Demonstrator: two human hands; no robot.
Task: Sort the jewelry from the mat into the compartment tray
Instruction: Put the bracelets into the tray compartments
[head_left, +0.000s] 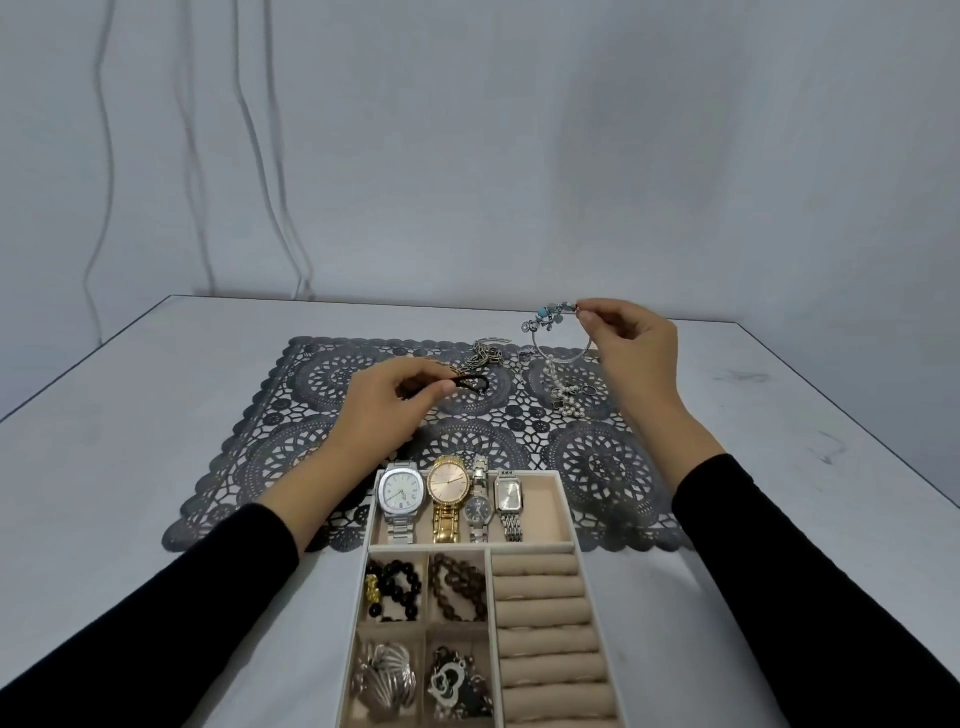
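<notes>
Pinching a black loop (472, 383) off the mat (270, 447), the left hand (384, 402) works while the right hand (631, 332) holds a charm bangle (558, 332) aloft. Carry each separately to the tray (569, 512), avoiding tangles, probably.

Dim, flat, cool light — faint shadows under forearms; wide-angle bowing at edges, slight softness.

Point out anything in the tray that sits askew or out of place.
Mostly tidy. In the compartment tray, the silver watch, the gold watch and a small dark-dial watch poke over the far rim onto the mat. Nothing looks spilled or damaged.
</notes>
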